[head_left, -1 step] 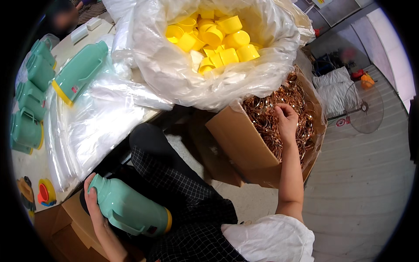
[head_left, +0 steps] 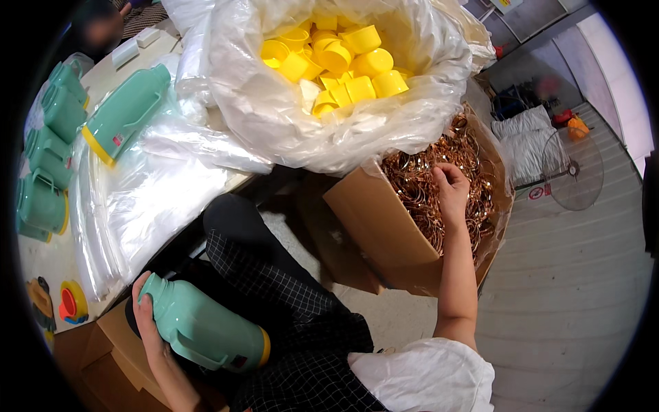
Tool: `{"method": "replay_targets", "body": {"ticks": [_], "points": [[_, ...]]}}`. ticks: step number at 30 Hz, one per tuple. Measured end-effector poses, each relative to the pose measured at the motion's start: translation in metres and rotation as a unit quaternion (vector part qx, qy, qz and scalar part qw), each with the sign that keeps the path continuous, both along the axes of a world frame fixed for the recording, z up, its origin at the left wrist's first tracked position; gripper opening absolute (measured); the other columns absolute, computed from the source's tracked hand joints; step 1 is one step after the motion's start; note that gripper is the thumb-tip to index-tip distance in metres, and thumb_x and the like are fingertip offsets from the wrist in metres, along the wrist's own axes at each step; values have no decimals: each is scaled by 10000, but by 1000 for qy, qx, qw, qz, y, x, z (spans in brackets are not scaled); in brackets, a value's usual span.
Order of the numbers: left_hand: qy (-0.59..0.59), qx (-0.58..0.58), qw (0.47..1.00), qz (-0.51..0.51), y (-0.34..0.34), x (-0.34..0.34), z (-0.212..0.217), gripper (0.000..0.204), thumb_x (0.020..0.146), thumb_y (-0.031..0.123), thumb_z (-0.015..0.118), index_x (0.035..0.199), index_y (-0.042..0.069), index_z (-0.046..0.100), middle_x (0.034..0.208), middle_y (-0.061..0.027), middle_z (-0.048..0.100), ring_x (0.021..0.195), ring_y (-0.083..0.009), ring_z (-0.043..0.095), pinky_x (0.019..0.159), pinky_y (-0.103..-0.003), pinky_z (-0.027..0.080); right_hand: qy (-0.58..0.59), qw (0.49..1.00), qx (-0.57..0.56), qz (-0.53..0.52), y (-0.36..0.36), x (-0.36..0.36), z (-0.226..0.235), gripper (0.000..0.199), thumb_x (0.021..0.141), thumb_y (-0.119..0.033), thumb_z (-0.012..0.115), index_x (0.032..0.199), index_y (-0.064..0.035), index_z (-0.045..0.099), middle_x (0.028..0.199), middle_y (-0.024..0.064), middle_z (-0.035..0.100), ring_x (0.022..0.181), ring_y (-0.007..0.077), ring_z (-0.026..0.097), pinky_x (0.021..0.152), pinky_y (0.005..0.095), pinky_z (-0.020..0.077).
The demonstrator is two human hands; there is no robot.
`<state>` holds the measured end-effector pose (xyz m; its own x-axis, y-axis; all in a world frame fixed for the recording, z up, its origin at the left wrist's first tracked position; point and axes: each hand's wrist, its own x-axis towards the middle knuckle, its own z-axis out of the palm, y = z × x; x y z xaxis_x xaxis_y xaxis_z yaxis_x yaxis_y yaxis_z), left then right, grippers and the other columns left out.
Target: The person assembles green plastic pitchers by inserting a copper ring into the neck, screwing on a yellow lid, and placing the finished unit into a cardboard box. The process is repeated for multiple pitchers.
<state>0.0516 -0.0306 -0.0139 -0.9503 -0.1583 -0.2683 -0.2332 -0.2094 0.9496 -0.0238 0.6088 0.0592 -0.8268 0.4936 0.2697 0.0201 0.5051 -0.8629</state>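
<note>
We have the left hand [head_left: 147, 323] wrapped around the neck end of a mint-green flask [head_left: 202, 329] that lies on its side across our lap, its yellow-banded base toward our knees, below the near edge of the desk [head_left: 48, 261]. The right hand [head_left: 451, 192] is down in the cardboard box [head_left: 377, 226] on the floor, fingers curled into the heap of copper-coloured rings [head_left: 419, 185]; whether it has already pinched one out we cannot tell, since the fingertips are buried in the tangle. We judge the step in hand to be fetching a ring for the flask, and the next move would call for lifting a single ring free of the others and bringing it across to the flask. Above the box, a big clear bag [head_left: 274, 103] of yellow caps [head_left: 336, 62] spills over the desk's far corner and hides the box's back edge. More green flasks [head_left: 51, 158] stand along the left edge, cut off by the dark rim, and the flask's mouth is hidden behind our palm.
</note>
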Motion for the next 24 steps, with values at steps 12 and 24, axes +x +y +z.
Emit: {"method": "replay_targets", "body": {"ticks": [12,24], "points": [[9,22,999,-28,5,-5,-10,644,932,454,657,1389,21,521,1169,-77,618,1067,-176,602,957,-318,487,124,985,96,-69,-22,0,34,105,1043,-133,571,1091,-48,610,821,-14,582,647,50,474,579,203,400],[9,18,1000,-20,20,-4,34,769,1013,583,474,1545,49,323,1394,-152,549,1299,-229,519,1125,-378,380,-186,765,-504,355,-404,-57,-49,315,953,-7,563,1253,85,587,764,18,567,580,70,454,547,228,412]]}}
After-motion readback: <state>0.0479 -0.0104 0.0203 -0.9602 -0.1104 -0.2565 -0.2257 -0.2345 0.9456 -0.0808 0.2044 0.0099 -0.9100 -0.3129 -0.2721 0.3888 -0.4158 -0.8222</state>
